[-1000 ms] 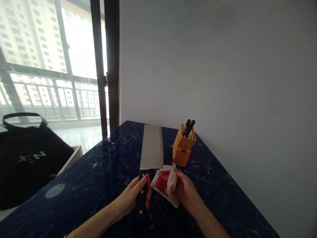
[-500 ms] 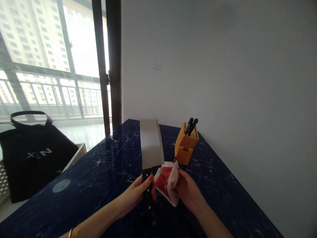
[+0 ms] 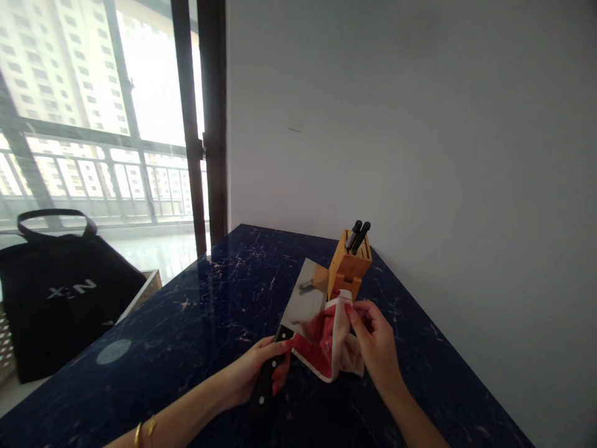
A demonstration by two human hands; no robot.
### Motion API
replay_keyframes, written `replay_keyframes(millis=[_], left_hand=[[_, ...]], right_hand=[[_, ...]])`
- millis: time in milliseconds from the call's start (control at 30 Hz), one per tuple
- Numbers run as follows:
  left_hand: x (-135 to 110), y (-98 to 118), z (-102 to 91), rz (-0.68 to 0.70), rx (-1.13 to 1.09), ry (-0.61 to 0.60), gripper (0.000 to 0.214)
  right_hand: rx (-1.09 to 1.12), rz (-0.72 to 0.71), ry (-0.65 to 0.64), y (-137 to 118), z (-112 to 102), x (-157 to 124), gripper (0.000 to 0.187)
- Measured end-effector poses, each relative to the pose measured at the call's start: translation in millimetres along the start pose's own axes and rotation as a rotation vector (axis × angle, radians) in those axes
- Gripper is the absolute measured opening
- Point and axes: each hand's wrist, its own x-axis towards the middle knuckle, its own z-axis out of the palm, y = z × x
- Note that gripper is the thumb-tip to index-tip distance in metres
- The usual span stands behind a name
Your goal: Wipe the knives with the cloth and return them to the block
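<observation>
My left hand (image 3: 256, 373) grips the black riveted handle of a Chinese cleaver (image 3: 303, 298), whose steel blade slants up and to the right above the counter. A white cloth with a red patch (image 3: 324, 348) drapes against the lower blade, partly covering it. My right hand (image 3: 375, 339) pinches the cloth's upper edge between fingers and thumb. Just behind the blade stands a light wooden knife block (image 3: 349, 264) holding two black-handled knives (image 3: 357, 236).
The dark blue marbled counter (image 3: 177, 317) ends at a pale wall on the right. A black tote bag (image 3: 65, 298) rests beyond its left edge, beside a glass balcony door (image 3: 153, 124).
The cleaver has swung from pointing straight ahead to slanting right, with its blade now against the cloth. My right hand has moved right and up, drawing the cloth across the blade.
</observation>
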Motion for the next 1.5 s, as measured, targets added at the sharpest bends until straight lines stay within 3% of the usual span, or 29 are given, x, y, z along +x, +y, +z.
replay_keyframes(millis=[167, 367, 500, 633, 733, 967, 1100, 1300, 1500], left_hand=[[2.0, 6.2, -10.1, -0.031, -0.054, -0.073, 0.02], [5.5, 12.6, -20.8, -0.041, -0.086, -0.083, 0.028], [6.4, 12.5, -19.1, -0.005, -0.086, -0.047, 0.032], [5.8, 14.7, -20.3, -0.015, -0.009, 0.038, 0.033], [4.2, 22.5, -25.3, -0.102, 0.067, 0.047, 0.034], [-1.0, 53.9, -46.1, -0.369, 0.094, -0.099, 0.033], [-2.0, 60.5, -61.5, -0.453, 0.117, -0.163, 0.031], [-5.1, 52.4, -73.4, -0.467, 0.191, -0.176, 0.029], [-5.4, 41.9, -64.6, -0.421, 0.226, -0.154, 0.031]], right_hand=[[-0.039, -0.019, 0.068, 2.7, 3.3, -1.2, 0.022], [-0.012, 0.063, 0.161, 20.0, 6.0, -1.6, 0.023], [0.012, 0.109, 0.102, 22.6, 7.9, -3.9, 0.026], [-0.036, 0.074, -0.065, 21.3, 14.6, -7.2, 0.026], [-0.076, 0.057, -0.092, 20.3, 16.1, -6.4, 0.025], [-0.11, 0.1, 0.097, 23.9, -11.9, 15.5, 0.028], [-0.147, 0.073, 0.116, 27.9, -22.4, 22.4, 0.028], [-0.24, 0.008, 0.042, 21.6, -13.8, 14.5, 0.022], [-0.309, -0.046, -0.149, 9.6, 13.2, -0.6, 0.014]])
